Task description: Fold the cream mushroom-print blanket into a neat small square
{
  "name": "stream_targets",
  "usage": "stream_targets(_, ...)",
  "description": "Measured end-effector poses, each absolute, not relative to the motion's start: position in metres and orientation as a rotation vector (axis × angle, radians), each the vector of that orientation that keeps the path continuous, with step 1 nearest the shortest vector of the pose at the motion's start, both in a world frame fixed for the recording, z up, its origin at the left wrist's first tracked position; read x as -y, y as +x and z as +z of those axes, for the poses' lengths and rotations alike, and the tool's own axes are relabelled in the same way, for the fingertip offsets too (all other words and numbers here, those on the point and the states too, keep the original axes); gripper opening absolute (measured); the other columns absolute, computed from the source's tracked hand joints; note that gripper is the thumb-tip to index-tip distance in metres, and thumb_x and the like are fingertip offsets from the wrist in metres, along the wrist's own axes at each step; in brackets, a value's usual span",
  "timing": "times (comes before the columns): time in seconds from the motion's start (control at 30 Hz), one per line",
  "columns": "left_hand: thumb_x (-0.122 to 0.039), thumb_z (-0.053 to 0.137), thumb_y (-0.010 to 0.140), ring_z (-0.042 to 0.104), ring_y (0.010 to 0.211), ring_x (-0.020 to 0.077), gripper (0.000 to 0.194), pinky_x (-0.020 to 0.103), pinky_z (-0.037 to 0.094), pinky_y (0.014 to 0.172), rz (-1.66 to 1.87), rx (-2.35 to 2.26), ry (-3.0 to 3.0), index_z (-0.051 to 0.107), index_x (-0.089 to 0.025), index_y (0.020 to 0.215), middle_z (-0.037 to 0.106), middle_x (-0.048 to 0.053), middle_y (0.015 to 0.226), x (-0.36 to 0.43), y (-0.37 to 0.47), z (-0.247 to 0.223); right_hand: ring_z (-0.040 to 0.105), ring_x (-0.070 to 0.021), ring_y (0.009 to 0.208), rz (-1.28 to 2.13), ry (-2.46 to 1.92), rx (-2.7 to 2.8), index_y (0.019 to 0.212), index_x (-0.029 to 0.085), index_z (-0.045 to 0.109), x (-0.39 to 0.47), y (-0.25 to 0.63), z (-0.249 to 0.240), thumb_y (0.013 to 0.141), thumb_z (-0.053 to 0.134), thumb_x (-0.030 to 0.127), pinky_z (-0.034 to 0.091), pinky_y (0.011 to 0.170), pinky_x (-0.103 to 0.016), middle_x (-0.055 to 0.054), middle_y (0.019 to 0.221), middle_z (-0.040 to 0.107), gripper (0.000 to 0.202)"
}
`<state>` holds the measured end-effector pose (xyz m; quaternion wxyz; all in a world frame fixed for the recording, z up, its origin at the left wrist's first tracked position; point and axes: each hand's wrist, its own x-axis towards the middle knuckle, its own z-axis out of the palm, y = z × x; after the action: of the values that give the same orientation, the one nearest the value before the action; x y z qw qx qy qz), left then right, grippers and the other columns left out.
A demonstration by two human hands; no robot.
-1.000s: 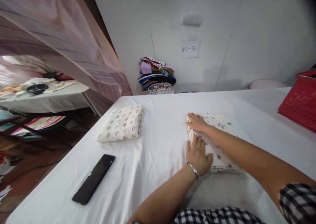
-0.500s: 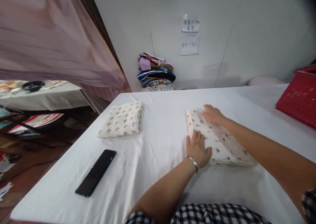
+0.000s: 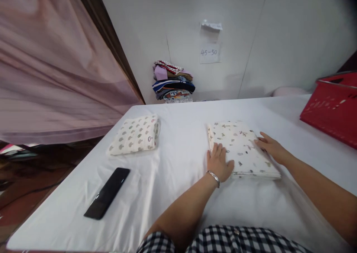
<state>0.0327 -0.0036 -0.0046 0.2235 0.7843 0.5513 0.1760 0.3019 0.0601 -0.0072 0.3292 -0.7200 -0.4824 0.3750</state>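
Rests left hand (image 3: 219, 163) and right hand (image 3: 272, 148), well apart, at opposite sides of the cloth (image 3: 241, 145).

Has the cloth folded into a flat printed block on the right half of the white bench (image 3: 175, 189). Lays the left hand palm down, spread over the near left edge, with a bracelet (image 3: 214, 178) at the wrist; stretches the right hand out loosely to touch the right edge. Has a second cloth (image 3: 135, 134), also folded, at the left and a phone (image 3: 107, 193) nearer; has a red basket (image 3: 334, 109) at the far right and a clothes pile (image 3: 173, 82) beyond the far edge.
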Motion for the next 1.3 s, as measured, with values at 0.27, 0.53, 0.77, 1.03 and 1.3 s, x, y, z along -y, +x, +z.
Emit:
stream_targets(0.27, -0.049, 0.052, 0.084, 0.006, 0.145, 0.0257, 0.072, 0.046, 0.018, 0.116, 0.663, -1.557, 1.946, 0.030, -0.018, 0.144, 0.015, 0.009, 0.157, -0.006, 0.030, -0.006, 0.067, -0.0260, 0.089, 1.217, -1.908, 1.086, 0.147, 0.020, 0.029, -0.003, 0.311, 0.005, 0.075, 0.062, 0.050, 0.055, 0.062, -0.032, -0.013, 0.127, 0.060, 0.085)
stream_targets(0.53, -0.036, 0.058, 0.083, 0.057, 0.115, 0.0218, 0.065, 0.033, 0.044, 0.098, 0.813, -1.574, 1.396, 0.035, -0.015, 0.140, 0.058, 0.013, 0.128, -0.030, 0.010, -0.003, 0.067, -0.0265, 0.089, 1.091, -1.989, 1.194, 0.141, 0.019, 0.041, -0.027, 0.307, 0.008, 0.074, 0.061, 0.051, 0.056, 0.065, -0.036, -0.015, 0.110, 0.067, 0.076)
stream_targets(0.77, -0.032, 0.061, 0.082, 0.052, 0.121, 0.0215, 0.070, 0.029, 0.044, 0.096, 0.805, -1.538, 1.174, 0.032, -0.012, 0.142, 0.044, 0.016, 0.142, -0.039, 0.005, 0.003, 0.067, -0.0306, 0.090, 1.234, -1.904, 1.088, 0.129, 0.021, 0.053, -0.052, 0.296, 0.010, 0.065, 0.073, 0.046, 0.056, 0.070, -0.041, -0.017, 0.108, 0.068, 0.072)
stream_targets(1.03, -0.025, 0.066, 0.078, 0.062, 0.082, 0.0167, 0.070, 0.026, 0.052, 0.060, 0.851, -1.216, 0.671, 0.034, -0.014, 0.138, 0.059, 0.015, 0.118, -0.034, 0.017, 0.006, 0.068, -0.0270, 0.074, 1.495, -1.943, 0.884, 0.103, 0.013, 0.060, -0.057, 0.315, 0.026, 0.071, 0.070, 0.031, 0.054, 0.067, -0.035, -0.016, 0.085, 0.071, 0.039)
stream_targets(1.3, -0.027, 0.066, 0.081, 0.055, 0.059, 0.0098, 0.017, 0.021, 0.042, 0.050, 0.839, -1.016, 0.440, 0.059, -0.011, 0.083, 0.058, 0.004, 0.075, -0.033, 0.019, 0.008, 0.066, -0.0220, 0.080, 1.394, -2.065, 1.165, 0.081, 0.017, 0.067, -0.076, 0.325, 0.030, 0.073, 0.068, 0.037, 0.049, 0.067, -0.029, -0.017, 0.098, 0.070, 0.022)
